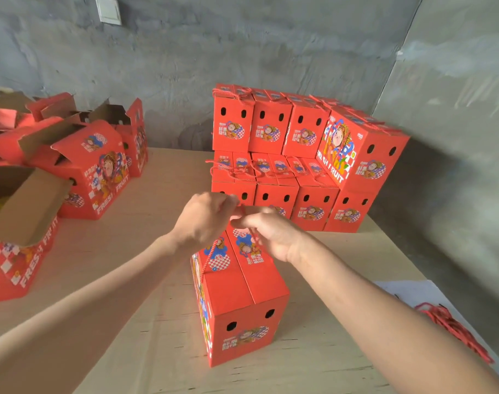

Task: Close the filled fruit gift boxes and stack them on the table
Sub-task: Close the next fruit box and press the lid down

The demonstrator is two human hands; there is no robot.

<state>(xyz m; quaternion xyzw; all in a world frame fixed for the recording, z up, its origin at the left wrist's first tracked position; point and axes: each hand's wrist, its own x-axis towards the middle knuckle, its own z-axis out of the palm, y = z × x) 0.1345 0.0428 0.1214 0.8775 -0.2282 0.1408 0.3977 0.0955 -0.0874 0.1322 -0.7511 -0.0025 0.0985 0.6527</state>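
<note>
A closed red fruit gift box [242, 317] stands on the table [128, 336] right in front of me, its top flaps folded shut. A red rope handle [208, 258] rises from its lid. My left hand [204, 218] and my right hand [266, 230] meet above the far end of the box, both pinching the rope between fingers and thumb. Behind them a stack of closed red boxes [296, 155] stands two layers high near the wall.
Several open red boxes [80, 166] with raised flaps crowd the table's left side, the nearest one [18, 223] showing yellow fruit. A bundle of red rope handles [453, 328] lies on a white sheet at the right edge. Grey walls close the back and right.
</note>
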